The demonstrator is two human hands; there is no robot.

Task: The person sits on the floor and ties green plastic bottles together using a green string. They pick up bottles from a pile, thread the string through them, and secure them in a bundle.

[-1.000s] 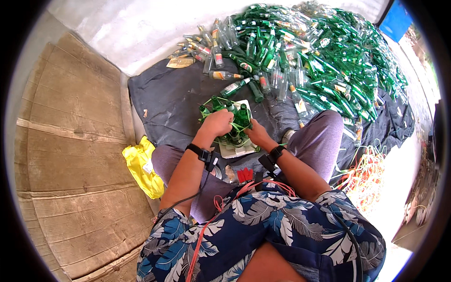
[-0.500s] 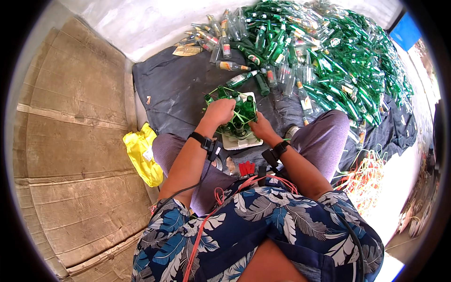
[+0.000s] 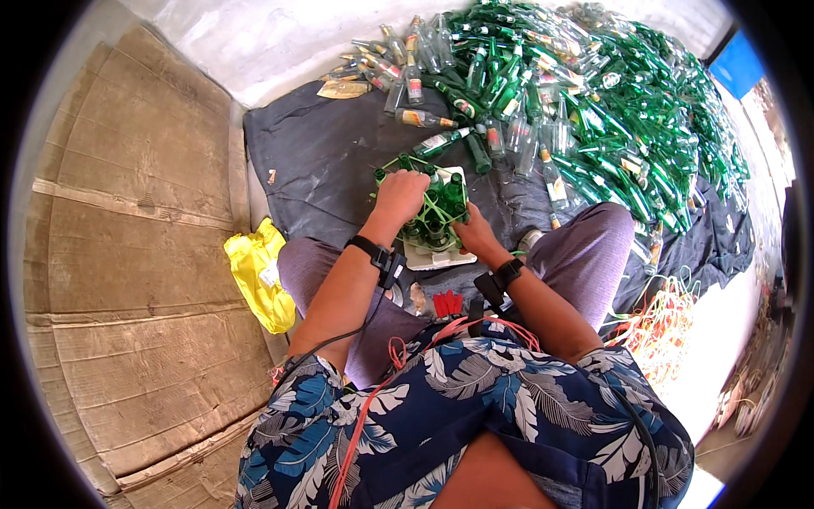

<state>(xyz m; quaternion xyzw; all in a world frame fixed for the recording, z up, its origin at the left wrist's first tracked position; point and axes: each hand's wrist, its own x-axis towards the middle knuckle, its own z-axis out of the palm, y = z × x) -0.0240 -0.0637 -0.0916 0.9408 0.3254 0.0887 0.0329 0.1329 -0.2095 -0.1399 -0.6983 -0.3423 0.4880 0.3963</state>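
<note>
Several green glass bottles (image 3: pixel 455 192) stand upright in a tight bundle on a white tray (image 3: pixel 432 260) between my legs. Light green plastic strap (image 3: pixel 437 212) runs around and across them. Over the bundle's left side, my left hand (image 3: pixel 402 197) is closed with curled fingers on the strap; its fingertips are partly hidden. My right hand (image 3: pixel 476 231) presses at the right side of the bundle, fingers closed on the strap beside the bottles. A loose bit of green strap pokes out near my right wrist.
A large heap of green and clear bottles (image 3: pixel 610 110) spreads over a dark sheet (image 3: pixel 314 161) at the far right. Flattened cardboard (image 3: pixel 144 271) stands on the left beside a yellow bag (image 3: pixel 259 276). Tangled red and white straps (image 3: pixel 661 327) lie at the right.
My right hand has shifted slightly down along the bundle's right side. My left hand stays over the left side, its fingers turned a little. The bottles remain on the tray.
</note>
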